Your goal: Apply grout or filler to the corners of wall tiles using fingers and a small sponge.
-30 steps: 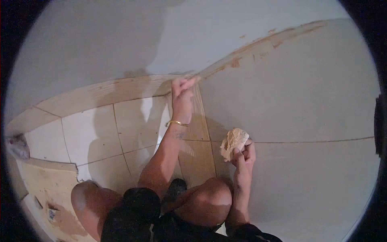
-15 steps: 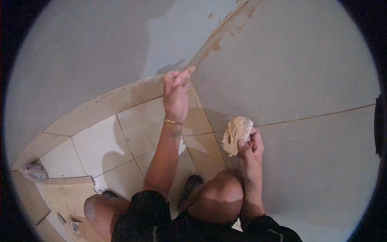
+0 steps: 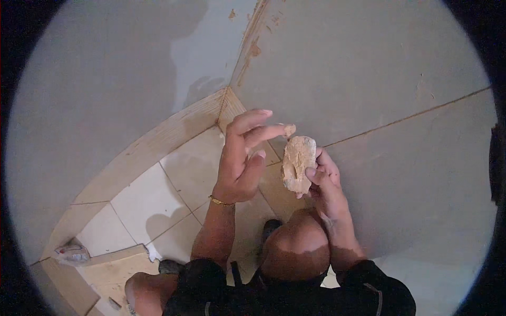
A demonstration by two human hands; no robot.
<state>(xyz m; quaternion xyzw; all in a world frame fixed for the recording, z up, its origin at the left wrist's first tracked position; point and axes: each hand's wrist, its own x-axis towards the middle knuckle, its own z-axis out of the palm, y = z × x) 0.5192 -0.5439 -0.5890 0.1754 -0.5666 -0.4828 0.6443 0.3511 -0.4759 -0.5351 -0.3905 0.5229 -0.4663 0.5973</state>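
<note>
Between the thumb and fingers of my right hand point(image 3: 329, 187) is a small flat palette point(image 3: 299, 164), its face thickly smeared with tan paste. What the palette is made of is hidden under the paste. My left hand point(image 3: 240, 163) is raised just left of it, fingers spread and thumb apart. A dab of tan paste point(image 3: 289, 129) clings to one of its fingertips, close to the palette's top edge but apart from it. Beyond my hands, the wood-look skirting point(image 3: 158, 134) meets in a corner, where a vertical joint point(image 3: 245, 58) in the grey walls bears tan smears.
Pale floor tiles point(image 3: 153, 195) lie below my left arm. At the lower left are a clear plastic bag point(image 3: 73, 254) and a tan board or sheet point(image 3: 118, 266). My bent knee point(image 3: 295, 239) is close under the palette. A grey wall point(image 3: 400, 195) rises on the right.
My left hand has come away from the wall corner toward the palette, its fingers spreading, with paste now visible on a fingertip. The palette stays in my right hand. The view has shifted.
</note>
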